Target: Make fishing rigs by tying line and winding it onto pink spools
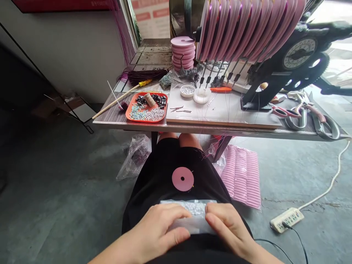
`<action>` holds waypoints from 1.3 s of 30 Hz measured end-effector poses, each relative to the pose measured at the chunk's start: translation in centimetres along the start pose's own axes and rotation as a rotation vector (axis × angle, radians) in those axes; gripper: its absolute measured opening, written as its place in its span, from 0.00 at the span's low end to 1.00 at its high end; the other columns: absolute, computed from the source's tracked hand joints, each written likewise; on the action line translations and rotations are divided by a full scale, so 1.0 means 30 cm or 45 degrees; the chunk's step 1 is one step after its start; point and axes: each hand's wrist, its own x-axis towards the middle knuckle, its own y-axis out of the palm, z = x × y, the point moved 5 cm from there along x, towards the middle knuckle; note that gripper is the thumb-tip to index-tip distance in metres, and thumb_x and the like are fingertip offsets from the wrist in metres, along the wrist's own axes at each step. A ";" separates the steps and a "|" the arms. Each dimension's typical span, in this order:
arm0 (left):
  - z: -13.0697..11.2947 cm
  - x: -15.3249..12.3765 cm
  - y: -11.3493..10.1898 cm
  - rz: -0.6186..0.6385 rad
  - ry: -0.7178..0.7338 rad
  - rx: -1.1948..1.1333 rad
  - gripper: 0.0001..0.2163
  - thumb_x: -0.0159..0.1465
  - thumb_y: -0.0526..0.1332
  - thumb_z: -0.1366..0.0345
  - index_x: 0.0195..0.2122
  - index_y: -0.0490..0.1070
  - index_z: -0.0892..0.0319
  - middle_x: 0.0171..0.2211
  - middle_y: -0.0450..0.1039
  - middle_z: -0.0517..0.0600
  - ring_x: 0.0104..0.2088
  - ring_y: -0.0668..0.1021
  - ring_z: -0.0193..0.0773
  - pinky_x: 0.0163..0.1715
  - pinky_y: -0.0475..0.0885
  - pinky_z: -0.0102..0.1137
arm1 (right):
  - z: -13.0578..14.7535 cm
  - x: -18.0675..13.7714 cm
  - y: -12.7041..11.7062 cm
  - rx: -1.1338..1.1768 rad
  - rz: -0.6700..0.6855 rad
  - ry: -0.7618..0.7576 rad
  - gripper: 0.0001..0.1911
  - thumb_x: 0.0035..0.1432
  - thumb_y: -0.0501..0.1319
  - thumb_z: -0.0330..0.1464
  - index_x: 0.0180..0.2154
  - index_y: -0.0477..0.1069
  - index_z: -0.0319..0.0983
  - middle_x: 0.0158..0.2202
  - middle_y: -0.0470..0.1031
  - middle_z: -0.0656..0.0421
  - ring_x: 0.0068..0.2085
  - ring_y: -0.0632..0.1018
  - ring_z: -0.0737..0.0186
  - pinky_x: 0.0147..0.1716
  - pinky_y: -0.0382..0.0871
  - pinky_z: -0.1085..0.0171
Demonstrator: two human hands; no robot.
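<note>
**Small plastic bag held in both hands above the lap, before a crowded worktop**

The plastic bag [196,222] lies across the dark clothing [154,190] of the lap, directly in front of the body. The left hand [165,225] grasps its left end, thumb and forefinger apart on the near face; any fingers underneath are hidden. The right hand [229,225] pinches the right end between thumb and bent forefinger, covering that corner. Small pale pieces show through the film at the far edge; glare and the hands obscure their shape, and the lower half of the bag is cloudy. Both forearms are cut off by the bottom edge. Just beyond the bag, a pink disc [177,179] with a dark central hole rests on the lap.

On the worktop [110,117], an orange tray [128,114] holds dark, bluish and silvery pieces, partly covered by a cork-like cylinder [150,99]. The row of pink discs [247,29] on the machine is cut off above, and the worktop's edge hides part of the wrapped pink stacks [240,176] on the floor.

Of the writing, "29" can be read on the surface behind the dark bundle [145,76]. The characters on the red panel [63,4], the blurred poster [151,16] and the marks on the dial [299,54] are illegible.
</note>
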 end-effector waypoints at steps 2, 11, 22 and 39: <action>-0.030 0.024 -0.040 0.073 -0.113 -0.293 0.20 0.65 0.44 0.53 0.41 0.73 0.56 0.37 0.72 0.51 0.37 0.71 0.41 0.38 0.63 0.30 | 0.008 0.025 -0.016 -0.099 -0.074 -0.035 0.23 0.65 0.43 0.39 0.19 0.44 0.40 0.17 0.49 0.65 0.18 0.56 0.72 0.17 0.49 0.69; -0.004 0.049 -0.022 0.492 -0.426 -0.439 0.14 0.57 0.56 0.52 0.26 0.62 0.58 0.21 0.55 0.42 0.23 0.58 0.31 0.21 0.52 0.27 | 0.043 0.017 -0.006 -0.249 -0.195 -0.543 0.22 0.65 0.44 0.42 0.21 0.52 0.40 0.16 0.56 0.64 0.20 0.58 0.68 0.21 0.51 0.66; -0.020 0.026 -0.033 0.311 -0.303 -0.179 0.16 0.62 0.52 0.56 0.20 0.56 0.58 0.19 0.54 0.42 0.21 0.57 0.30 0.20 0.50 0.27 | 0.002 0.024 0.089 -0.405 0.102 -0.522 0.25 0.66 0.37 0.41 0.21 0.58 0.39 0.17 0.64 0.60 0.21 0.60 0.66 0.20 0.52 0.66; 0.052 -0.096 0.029 -0.675 -0.052 -0.404 0.24 0.63 0.48 0.48 0.16 0.48 0.58 0.16 0.48 0.44 0.21 0.58 0.33 0.24 0.54 0.31 | -0.028 -0.031 0.116 -0.171 0.339 -0.298 0.22 0.62 0.48 0.40 0.18 0.47 0.40 0.16 0.46 0.66 0.17 0.51 0.71 0.18 0.46 0.68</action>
